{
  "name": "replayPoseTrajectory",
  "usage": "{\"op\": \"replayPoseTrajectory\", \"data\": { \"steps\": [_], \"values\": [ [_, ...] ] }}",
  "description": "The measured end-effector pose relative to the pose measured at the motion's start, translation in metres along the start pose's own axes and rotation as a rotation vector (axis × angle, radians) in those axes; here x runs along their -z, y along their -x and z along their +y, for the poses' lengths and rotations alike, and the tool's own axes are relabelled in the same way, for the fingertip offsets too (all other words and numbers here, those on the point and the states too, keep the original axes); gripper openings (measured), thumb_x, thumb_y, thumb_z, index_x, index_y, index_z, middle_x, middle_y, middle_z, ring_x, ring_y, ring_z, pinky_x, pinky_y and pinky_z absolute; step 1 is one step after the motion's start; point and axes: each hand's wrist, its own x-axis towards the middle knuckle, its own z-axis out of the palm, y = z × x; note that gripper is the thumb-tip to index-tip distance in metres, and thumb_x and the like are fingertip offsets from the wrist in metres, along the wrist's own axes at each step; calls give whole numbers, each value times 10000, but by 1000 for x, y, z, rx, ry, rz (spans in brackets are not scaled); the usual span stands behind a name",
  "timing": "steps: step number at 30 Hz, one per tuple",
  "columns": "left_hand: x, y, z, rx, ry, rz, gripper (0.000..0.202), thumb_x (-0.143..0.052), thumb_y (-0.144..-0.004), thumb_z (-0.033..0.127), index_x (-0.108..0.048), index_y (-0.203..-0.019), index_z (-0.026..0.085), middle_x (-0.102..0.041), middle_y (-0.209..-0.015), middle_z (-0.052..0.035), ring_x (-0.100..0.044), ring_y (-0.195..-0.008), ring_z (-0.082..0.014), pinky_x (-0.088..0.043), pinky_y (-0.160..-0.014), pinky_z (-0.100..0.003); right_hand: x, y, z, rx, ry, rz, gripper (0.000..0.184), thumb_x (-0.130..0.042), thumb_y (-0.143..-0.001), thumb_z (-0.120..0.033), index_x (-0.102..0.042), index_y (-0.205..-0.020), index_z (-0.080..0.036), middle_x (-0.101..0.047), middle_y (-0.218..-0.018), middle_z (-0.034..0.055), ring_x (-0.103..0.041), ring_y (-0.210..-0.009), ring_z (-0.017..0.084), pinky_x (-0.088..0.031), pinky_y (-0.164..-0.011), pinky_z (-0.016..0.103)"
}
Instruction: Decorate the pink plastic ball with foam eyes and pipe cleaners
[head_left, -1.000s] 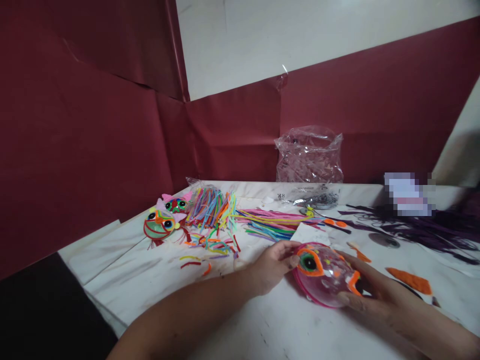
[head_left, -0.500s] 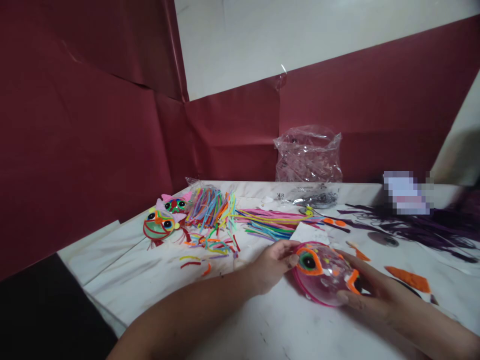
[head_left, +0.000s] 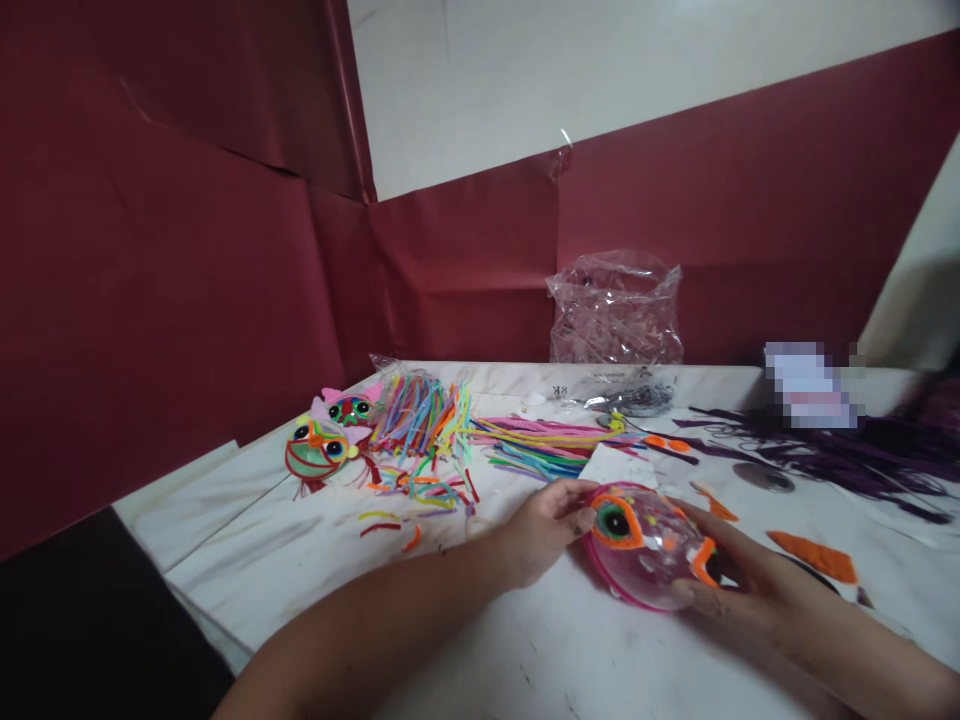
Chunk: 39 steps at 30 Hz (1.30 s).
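Observation:
Between my two hands is a clear plastic mask (head_left: 651, 572) with a pink rim, tilted over the table. Two eyes edged in orange fuzzy strip are on it, one green inside with a black centre. My left hand (head_left: 546, 530) pinches its left edge beside the green eye, thumb and fingers closed. My right hand (head_left: 739, 580) wraps round the right side, its thumb on the lower front and its fingers mostly hidden behind. Just behind the mask lies a white paper piece (head_left: 619, 466).
Finished-looking animal faces (head_left: 315, 455) sit at the left. Coloured pipe cleaners (head_left: 420, 420) lie bundled and in cut bits. A clear plastic bag (head_left: 619, 310) leans on the back wall. Orange felt (head_left: 814, 556) and dark purple strands (head_left: 847, 455) are at the right.

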Motion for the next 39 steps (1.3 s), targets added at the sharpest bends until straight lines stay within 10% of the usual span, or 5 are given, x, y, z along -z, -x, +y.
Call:
{"op": "replayPoseTrajectory", "data": {
  "steps": [25,39],
  "values": [
    [2,-3,4,-29,-93,-54,378,-714,-760,324,-622,-1099,186,-662,-1160,-98,-591,-1087,-250,-416,-970,-385,16,3,-30,-7,-96,-169,780,-720,-694,-400,-414,-1381,-191,-582,-1321,102,-561,-1168,296,-446,-1001,400],
    [3,-4,7,5,-108,-70,369,-685,-787,353,-608,-1115,202,-638,-1225,-93,-588,-1109,-248,-439,-963,-370,20,6,-43,-79,-81,-162,840,-756,-651,-407,-413,-1389,-199,-665,-1139,70,-580,-1050,288,-455,-927,405]
  ]
}}
